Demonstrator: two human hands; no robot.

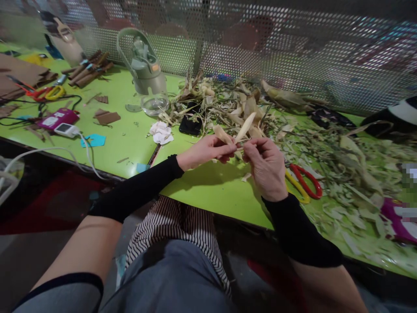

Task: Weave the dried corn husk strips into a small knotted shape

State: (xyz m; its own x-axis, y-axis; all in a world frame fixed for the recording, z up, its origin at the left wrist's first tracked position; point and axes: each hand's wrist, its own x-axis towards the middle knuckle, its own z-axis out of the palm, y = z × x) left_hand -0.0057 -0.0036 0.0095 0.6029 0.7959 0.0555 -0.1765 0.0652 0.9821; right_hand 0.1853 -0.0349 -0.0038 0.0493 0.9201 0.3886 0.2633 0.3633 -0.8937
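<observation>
Head-worn camera looks forward and down, close over the green table (pixel 202 191).

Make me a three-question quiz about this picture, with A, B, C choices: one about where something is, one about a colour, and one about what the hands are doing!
1. Where do the red and yellow scissors lie?
A. beside the right hand
B. inside the water bottle
C. on the person's lap

2. What colour is the table?
A. blue
B. bright green
C. white

3. What are both hands doing?
A. resting flat on the table
B. holding a phone
C. pinching dry leaf strips

Answers:
1 A, the scissors lie on the table next to that hand.
2 B, the bare top shows green.
3 C, the left hand and right hand meet on the pale strips.
</observation>
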